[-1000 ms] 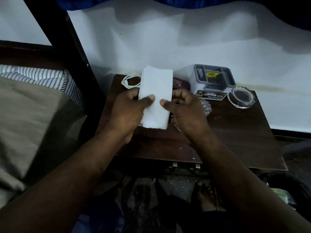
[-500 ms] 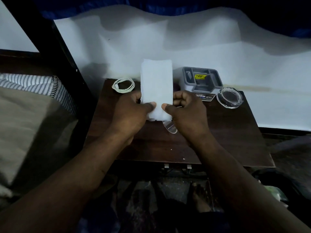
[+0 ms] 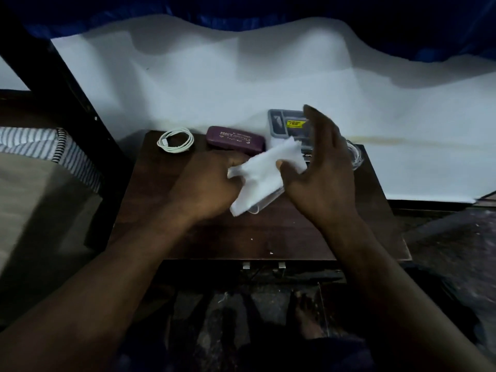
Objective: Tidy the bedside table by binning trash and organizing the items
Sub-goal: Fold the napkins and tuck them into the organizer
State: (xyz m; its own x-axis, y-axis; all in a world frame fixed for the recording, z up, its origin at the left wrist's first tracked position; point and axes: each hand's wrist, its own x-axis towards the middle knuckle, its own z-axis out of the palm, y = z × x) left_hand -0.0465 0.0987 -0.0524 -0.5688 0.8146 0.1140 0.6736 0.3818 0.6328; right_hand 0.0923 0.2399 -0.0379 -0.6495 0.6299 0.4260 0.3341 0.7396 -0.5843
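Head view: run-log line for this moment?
left hand grips tissue | right hand open, thumb touching tissue | cable, glasses case at table rear

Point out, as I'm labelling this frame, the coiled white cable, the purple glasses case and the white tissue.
coiled white cable [image 3: 175, 149], head view, lower arc of the coil.
purple glasses case [image 3: 234, 140], head view, middle of its lid.
white tissue [image 3: 264, 170], head view, centre of the sheet.
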